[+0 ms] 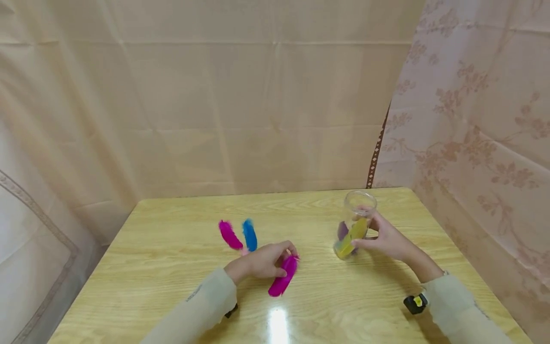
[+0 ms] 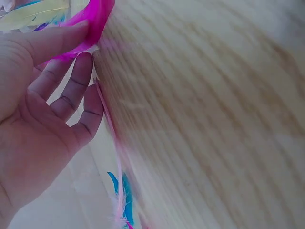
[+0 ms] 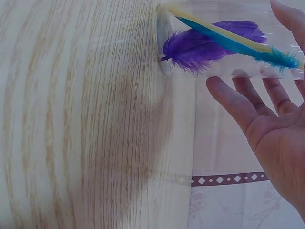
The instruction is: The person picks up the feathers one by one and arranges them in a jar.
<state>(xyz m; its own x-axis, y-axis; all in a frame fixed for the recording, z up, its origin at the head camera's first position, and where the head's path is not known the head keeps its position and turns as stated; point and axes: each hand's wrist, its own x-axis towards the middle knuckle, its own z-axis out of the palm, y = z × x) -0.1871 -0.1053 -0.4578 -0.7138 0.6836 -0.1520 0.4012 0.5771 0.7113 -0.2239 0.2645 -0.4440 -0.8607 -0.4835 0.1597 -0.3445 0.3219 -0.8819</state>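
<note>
My left hand (image 1: 265, 260) pinches a magenta feather (image 1: 284, 278) between thumb and fingertips, just above the tabletop. To the right, a clear plastic cup (image 1: 347, 209) stands upright on the table, with my right hand (image 1: 386, 239) gripping its side. Inside the cup are a yellow feather (image 1: 356, 231), a purple feather (image 3: 190, 50) and a teal feather (image 3: 228, 43). Beyond my left hand lie another magenta feather (image 1: 229, 235), a blue feather (image 1: 249, 234) and a pale pink feather (image 2: 119, 205). The hand partly hides the pink one in the head view.
The wooden table (image 1: 180, 224) reaches back to a beige curtain (image 1: 240, 119). A pink floral curtain (image 1: 481, 134) hangs along the right side. Light glares off the table's near middle.
</note>
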